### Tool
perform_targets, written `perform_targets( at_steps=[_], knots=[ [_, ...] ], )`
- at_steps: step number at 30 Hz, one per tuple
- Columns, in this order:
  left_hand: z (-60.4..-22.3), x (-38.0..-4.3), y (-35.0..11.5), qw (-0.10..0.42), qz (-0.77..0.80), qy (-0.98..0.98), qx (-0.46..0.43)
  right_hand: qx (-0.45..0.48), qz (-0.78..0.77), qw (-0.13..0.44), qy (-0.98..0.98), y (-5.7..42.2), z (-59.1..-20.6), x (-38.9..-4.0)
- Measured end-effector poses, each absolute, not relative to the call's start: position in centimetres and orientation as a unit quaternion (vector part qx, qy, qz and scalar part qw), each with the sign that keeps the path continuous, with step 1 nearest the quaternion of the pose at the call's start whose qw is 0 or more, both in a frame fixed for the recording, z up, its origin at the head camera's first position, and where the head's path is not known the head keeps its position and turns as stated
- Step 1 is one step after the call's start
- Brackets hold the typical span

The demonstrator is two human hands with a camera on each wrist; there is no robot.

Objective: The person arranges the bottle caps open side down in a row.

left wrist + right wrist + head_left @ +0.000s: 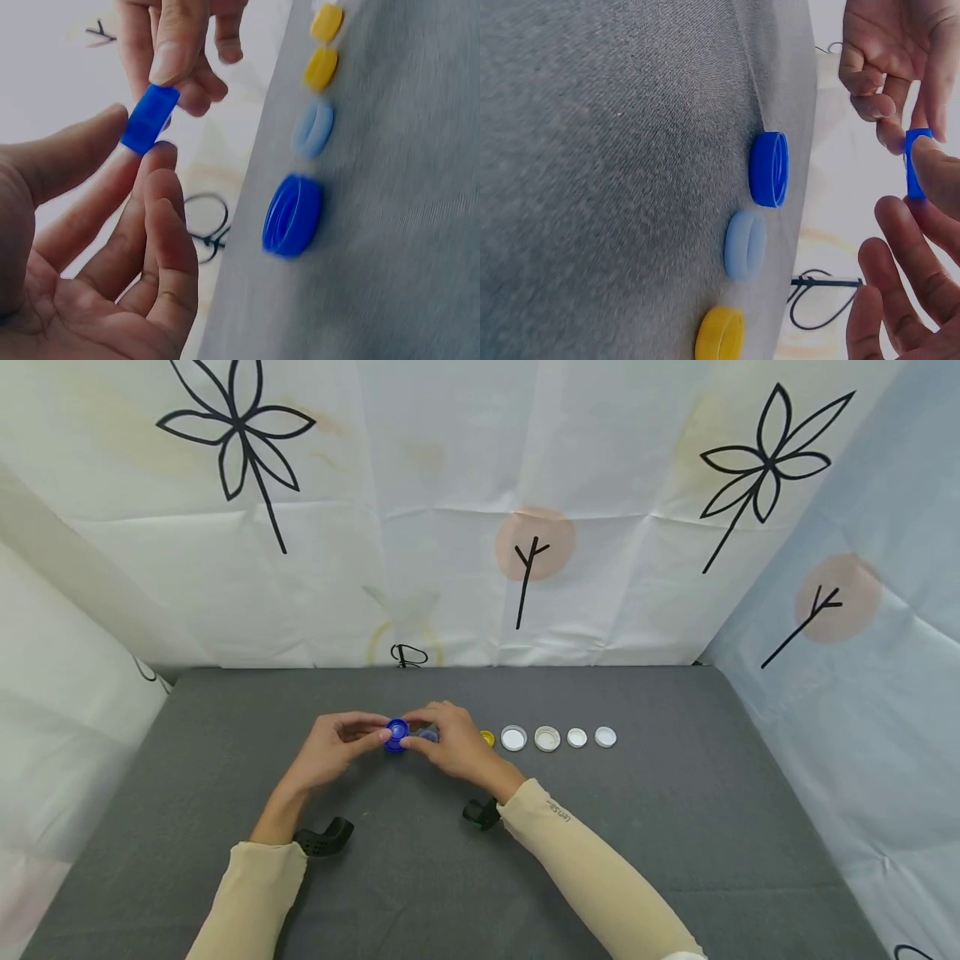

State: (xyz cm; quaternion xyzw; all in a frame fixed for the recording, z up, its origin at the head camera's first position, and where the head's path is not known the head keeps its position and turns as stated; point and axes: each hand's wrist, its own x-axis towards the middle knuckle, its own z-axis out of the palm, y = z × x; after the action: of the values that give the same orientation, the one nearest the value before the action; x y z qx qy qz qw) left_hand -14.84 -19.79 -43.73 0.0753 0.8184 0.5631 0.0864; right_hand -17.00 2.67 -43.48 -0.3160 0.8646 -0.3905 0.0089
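A blue bottle cap is held up off the table between both hands. My left hand pinches one side of it with thumb and fingertips. On the opposite side, the right hand grips it by thumb and fingers. In the left wrist view the held cap appears edge-on. Below the hands, a larger-looking blue cap lies on the table, apart from the fingers. Beside that one sit a light blue cap and two yellow caps.
Several white caps continue the row to the right, among them a wide one and a smaller one. Grey cloth covers the table. A patterned white curtain rises behind its far edge.
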Motion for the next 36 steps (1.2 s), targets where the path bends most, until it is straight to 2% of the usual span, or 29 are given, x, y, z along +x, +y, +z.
perform_targets(
  at_steps=[14,18,27,30,36],
  knots=[
    [-43.5,-14.7,-17.2,0.100,0.626,0.771,0.060,-0.248,-0.538,0.088,0.801,5.4,-43.7,-16.7],
    [-43.5,-14.8,-16.7,0.110,0.639,0.759,0.064,-0.252,-0.550,0.075,0.793,6.0,-43.6,-16.6],
    [-43.5,-15.0,-16.4,0.166,0.665,0.725,0.073,-0.295,-0.548,-0.022,0.783,6.2,-43.5,-16.0],
    [-43.5,-14.9,-16.5,0.173,0.673,0.716,0.071,-0.299,-0.548,-0.024,0.781,6.3,-43.5,-15.9],
    [-43.4,-14.7,-16.6,0.154,0.662,0.729,0.084,-0.290,-0.548,0.014,0.785,6.5,-43.4,-15.9]
  ],
)
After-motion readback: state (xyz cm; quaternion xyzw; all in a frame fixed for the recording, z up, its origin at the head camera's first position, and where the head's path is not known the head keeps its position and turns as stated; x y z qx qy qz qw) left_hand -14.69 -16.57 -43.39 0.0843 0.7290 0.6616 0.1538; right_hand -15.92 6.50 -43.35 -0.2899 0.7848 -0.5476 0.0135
